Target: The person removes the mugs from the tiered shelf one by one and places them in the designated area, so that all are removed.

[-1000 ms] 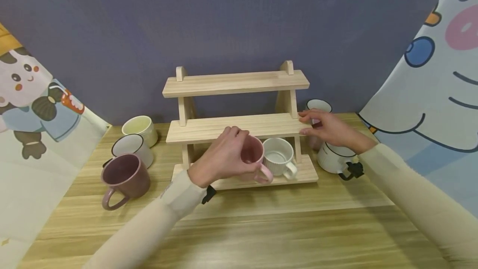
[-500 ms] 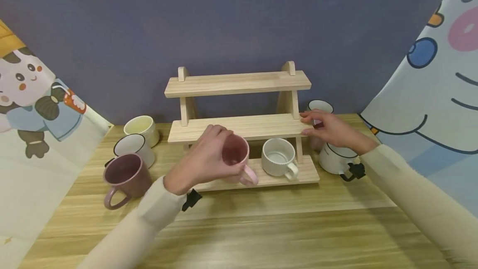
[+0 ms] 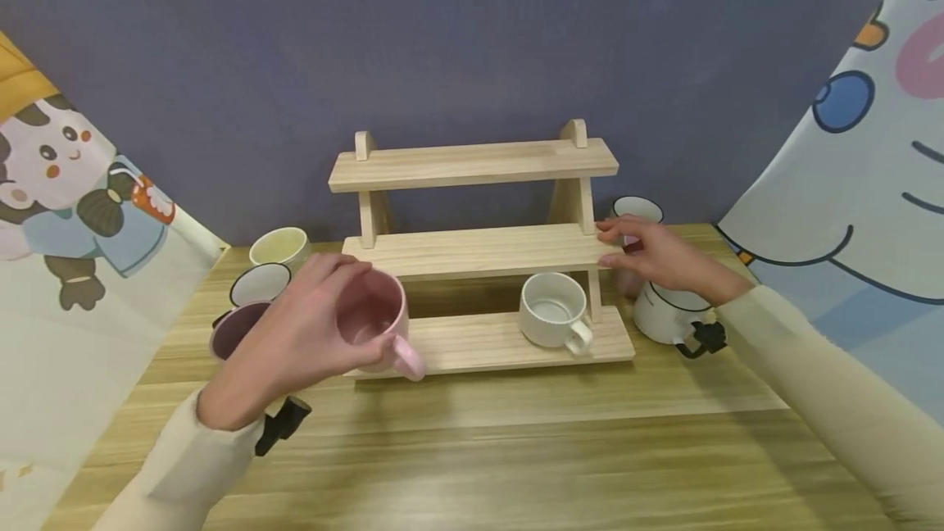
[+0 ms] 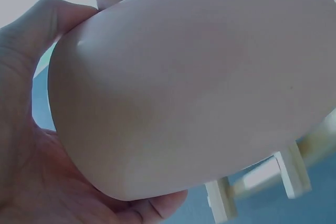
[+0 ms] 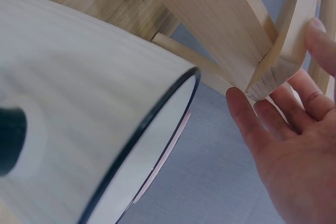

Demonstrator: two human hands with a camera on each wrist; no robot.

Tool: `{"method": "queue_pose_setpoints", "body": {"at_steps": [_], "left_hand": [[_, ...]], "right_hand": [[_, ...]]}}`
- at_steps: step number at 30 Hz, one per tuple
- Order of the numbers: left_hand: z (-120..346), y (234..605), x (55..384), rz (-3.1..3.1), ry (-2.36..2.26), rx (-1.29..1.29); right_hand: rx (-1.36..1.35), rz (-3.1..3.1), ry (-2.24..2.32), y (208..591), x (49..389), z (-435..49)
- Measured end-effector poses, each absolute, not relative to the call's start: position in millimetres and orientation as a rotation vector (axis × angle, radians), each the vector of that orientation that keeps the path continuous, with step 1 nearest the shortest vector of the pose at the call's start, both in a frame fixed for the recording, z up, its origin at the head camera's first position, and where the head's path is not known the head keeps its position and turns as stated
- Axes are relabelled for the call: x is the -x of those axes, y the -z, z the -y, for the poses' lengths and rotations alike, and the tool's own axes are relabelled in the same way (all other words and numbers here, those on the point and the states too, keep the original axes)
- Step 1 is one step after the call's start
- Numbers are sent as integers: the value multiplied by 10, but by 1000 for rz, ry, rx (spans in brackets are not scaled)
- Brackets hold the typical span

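Note:
My left hand (image 3: 310, 334) grips a pink mug (image 3: 374, 314) by its side, mouth up and handle towards the right, in front of the left end of a wooden three-tier shelf (image 3: 479, 252). The left wrist view shows the mug's smooth wall (image 4: 194, 87) filling the space between thumb and fingers. With its thumb and fingers on either side, my right hand (image 3: 660, 256) holds the right end of the middle board (image 5: 283, 45). A white ribbed mug (image 3: 551, 310) stands on the bottom board at the right.
Left of the shelf stand a pale yellow cup (image 3: 280, 247), a black-rimmed white mug (image 3: 260, 283) and a plum mug (image 3: 234, 330), partly behind my left hand. Right of it are a black-rimmed white mug (image 3: 664, 316) and another black-rimmed mug (image 3: 637, 208) behind my right hand.
My left hand has carried the pink mug leftward, away from the white ribbed mug and off the bottom board's middle. My right hand stays at the shelf's end.

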State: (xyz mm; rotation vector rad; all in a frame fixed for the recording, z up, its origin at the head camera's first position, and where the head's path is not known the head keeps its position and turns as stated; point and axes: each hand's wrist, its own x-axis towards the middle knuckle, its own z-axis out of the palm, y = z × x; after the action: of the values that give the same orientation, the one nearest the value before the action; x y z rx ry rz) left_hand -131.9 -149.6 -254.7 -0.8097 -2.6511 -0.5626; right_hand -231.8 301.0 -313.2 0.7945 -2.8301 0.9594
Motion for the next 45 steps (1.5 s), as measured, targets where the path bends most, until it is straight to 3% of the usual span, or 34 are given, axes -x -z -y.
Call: {"method": "queue_pose_setpoints", "body": {"at_steps": [8,21,36,45], "left_hand": [[1804,2610,1207,2652,469,794],[2261,2762,1110,2603,424,985],[2559,3186,1220,2610,390,1153],[2602,3260,1285,2572,378,1222]], "right_hand": [[-810,2819,-941,3124,2314,-3015],[-812,2828,-935,3111,2311,-3013],[-783,2849,-945,3115,2307,-3001],[-762,2869,-938,3106,2294,-2994]]}}
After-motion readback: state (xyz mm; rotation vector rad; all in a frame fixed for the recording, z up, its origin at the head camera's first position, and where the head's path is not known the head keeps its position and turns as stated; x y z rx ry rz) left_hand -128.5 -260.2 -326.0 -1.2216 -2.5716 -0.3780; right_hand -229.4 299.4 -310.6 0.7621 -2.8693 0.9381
